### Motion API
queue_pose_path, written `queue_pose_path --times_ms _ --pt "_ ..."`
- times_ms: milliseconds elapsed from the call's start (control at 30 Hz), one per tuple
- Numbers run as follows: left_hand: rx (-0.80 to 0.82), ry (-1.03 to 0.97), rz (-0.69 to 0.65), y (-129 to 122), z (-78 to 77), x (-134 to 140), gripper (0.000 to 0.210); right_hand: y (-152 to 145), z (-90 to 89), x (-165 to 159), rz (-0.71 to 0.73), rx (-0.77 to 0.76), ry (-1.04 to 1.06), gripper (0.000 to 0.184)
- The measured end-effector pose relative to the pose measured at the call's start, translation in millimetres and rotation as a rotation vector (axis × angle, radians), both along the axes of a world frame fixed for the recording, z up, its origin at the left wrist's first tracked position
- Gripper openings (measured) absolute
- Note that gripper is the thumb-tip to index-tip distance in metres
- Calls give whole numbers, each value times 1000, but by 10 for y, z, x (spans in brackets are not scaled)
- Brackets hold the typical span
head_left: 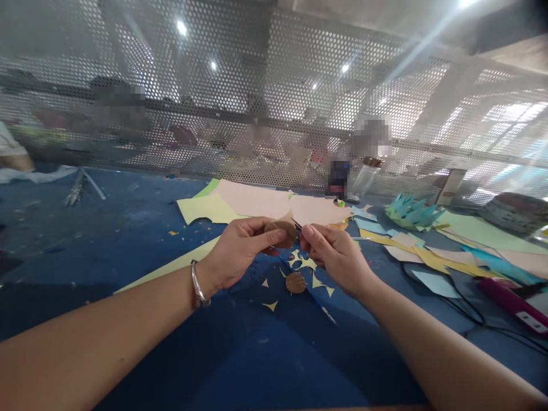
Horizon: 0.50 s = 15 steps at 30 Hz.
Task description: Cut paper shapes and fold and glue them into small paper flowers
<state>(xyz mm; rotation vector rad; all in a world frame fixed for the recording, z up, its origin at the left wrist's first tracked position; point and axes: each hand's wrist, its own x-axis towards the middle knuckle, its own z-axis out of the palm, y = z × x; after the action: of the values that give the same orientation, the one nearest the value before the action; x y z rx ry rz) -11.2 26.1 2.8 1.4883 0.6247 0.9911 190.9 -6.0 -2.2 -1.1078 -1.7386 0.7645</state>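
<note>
My left hand (242, 248), with a silver bracelet at the wrist, pinches a round brown disc (287, 233) between thumb and fingers. A pale piece of paper (287, 217) shows at the disc's upper edge. Close on the right, my right hand (331, 251) is closed around a slim tool (298, 224) with a dark, narrow tip pointing at the disc; most of it is hidden by the fingers. On the blue table below lie another brown disc (295, 282), a blue pen-like stick (323, 308) and several yellow paper scraps (303, 261).
Large pale sheets (257, 200) lie beyond my hands. To the right are coloured paper strips (411, 245), a teal spiky paper piece (413, 212), a purple power strip (511, 302) and black cable (471, 308). A glass bottle (367, 178) stands before the perforated metal screen (240, 114).
</note>
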Motion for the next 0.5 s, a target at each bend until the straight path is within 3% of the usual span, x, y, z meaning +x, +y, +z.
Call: queue_pose_path --times_ms 500 --pt "-11 -8 -33 -22 2 -2 22 -10 26 -4 -7 15 -65 49"
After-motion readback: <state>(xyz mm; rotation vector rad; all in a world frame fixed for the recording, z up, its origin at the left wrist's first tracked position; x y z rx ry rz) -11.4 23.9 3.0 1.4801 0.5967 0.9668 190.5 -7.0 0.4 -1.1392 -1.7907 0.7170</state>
